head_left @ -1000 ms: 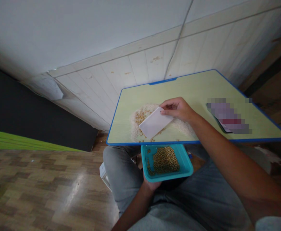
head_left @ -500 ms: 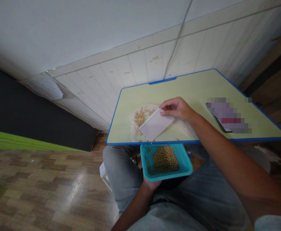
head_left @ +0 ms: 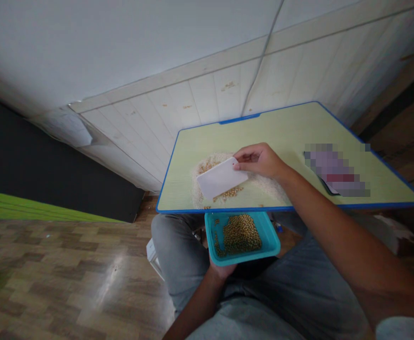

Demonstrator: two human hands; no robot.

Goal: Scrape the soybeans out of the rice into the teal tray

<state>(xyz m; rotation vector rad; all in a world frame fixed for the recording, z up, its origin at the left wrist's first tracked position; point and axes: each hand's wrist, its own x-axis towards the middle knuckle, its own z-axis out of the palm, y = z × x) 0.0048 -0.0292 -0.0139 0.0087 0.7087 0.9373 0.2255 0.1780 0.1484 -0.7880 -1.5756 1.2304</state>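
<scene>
- Left hand [head_left: 224,270], holding the teal tray [head_left: 272,245] by its near left corner, may let it tip: support is one-sided, so beans inside [head_left: 240,231] could spill.
- Loose beans [head_left: 233,191] toward the near edge of the counter [head_left: 281,127] could miss the tray if swept wide.
- Right hand [head_left: 240,163] pinches the white card [head_left: 221,179]; a stroke might drag rice [head_left: 271,186] along.

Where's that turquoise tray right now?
In the head view, the turquoise tray is low and slightly right of centre, just below the near edge of the table, with the left hand holding its near side.
</scene>
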